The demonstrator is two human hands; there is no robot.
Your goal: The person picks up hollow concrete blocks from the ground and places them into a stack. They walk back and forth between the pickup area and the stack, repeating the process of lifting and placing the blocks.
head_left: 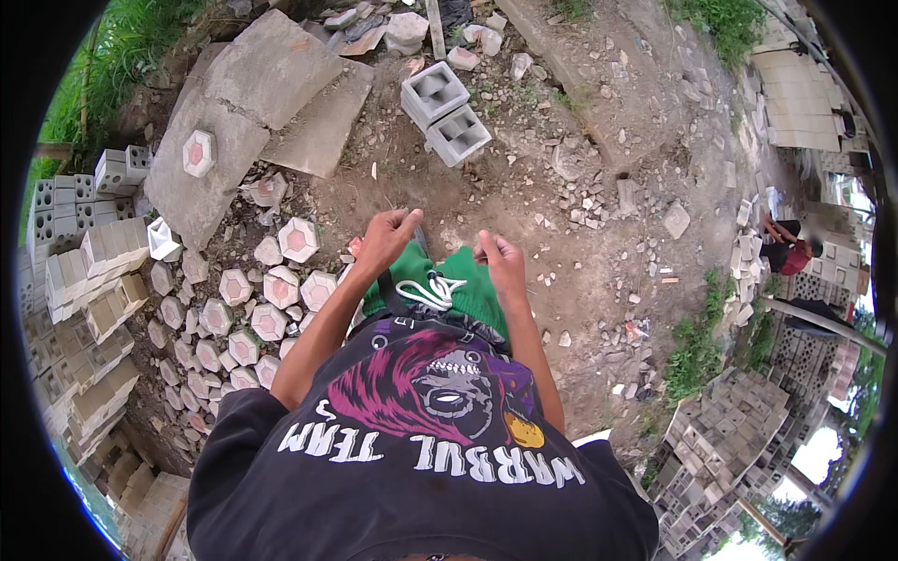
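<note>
My left hand [387,239] hangs in front of my green shorts [454,280], its fingers curled in and the thumb stretched out along them. I see nothing held in it. On the other side of the shorts my right hand [503,264] is loosely closed, fingertips bent in toward the thumb, also with no object showing. Two grey hollow concrete blocks touch on the dirt ahead of me, an upper block [436,91] and a lower block [459,136]. The nearest thing left of my left hand is a hexagonal paver [298,240] with a reddish centre.
Several hexagonal pavers [244,347] cover the ground at left, beside block stacks [103,252]. A cracked concrete slab [271,70] lies at the far left. Rubble [585,201] is scattered to the right. Another person [793,254] is by blocks at the far right.
</note>
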